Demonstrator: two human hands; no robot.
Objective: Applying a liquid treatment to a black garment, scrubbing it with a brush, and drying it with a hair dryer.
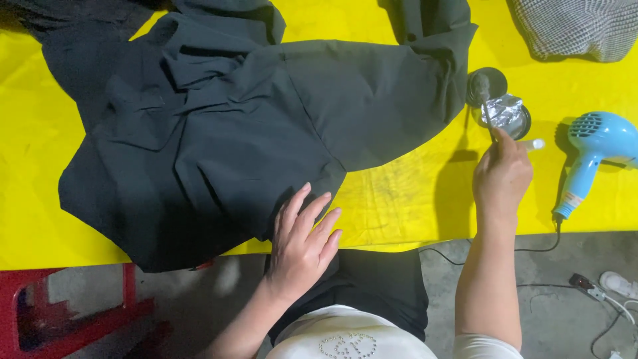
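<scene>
Left hand [302, 242] flat, fingers spread, pinning dark garment [219, 126] at near edge of yellow table [399, 206]; right hand [502, 176] pinching thin brush [484, 100] over foil-lined dish [508, 114]; loading step, likely; next needs steady carry back to cloth.

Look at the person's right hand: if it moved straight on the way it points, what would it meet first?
Probably the crumpled silver foil in the small round dark dish, just beyond the right hand; the thin tool it grips already points there. Depth is unclear.
</scene>
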